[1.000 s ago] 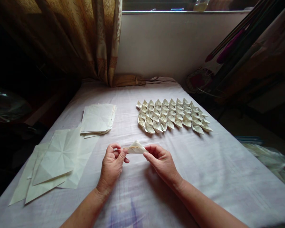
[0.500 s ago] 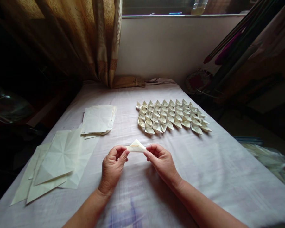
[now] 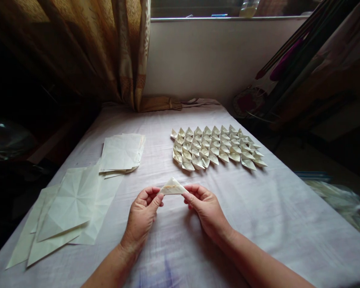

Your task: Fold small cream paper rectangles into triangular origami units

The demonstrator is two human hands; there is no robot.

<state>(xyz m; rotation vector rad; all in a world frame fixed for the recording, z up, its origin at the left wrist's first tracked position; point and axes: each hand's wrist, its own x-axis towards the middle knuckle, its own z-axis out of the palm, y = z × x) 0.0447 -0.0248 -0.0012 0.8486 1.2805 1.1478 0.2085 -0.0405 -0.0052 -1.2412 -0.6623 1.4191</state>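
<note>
Holding a small folded paper [image 3: 173, 188] over the pale cloth [image 3: 159, 140], its peak toward 12 o'clock and its long edge toward 6, marked across the face with a brownish line. Clamped on its 9 o'clock corner with the left hand [image 3: 141, 216], thumb in front; clamped likewise on its 3 o'clock corner with the right hand [image 3: 208, 210].

Taking the folded paper as the dial's centre, can see off-white boat-shaped folds [image 3: 215, 150] between 1 and 2 o'clock, set close together in rows, tips up. Can see a stack of sheets [image 3: 121, 152] at 10 o'clock and, near it at about 9, some loose sheets [image 3: 67, 202], overlapping, with creases fanning from the middle of the topmost. Farther off, can make out a gold curtain [image 3: 114, 48] at 11 o'clock, a plain wall [image 3: 192, 60] just past 12, and a clear plastic bag [image 3: 342, 200] at 3, beyond the cloth's edge.
</note>
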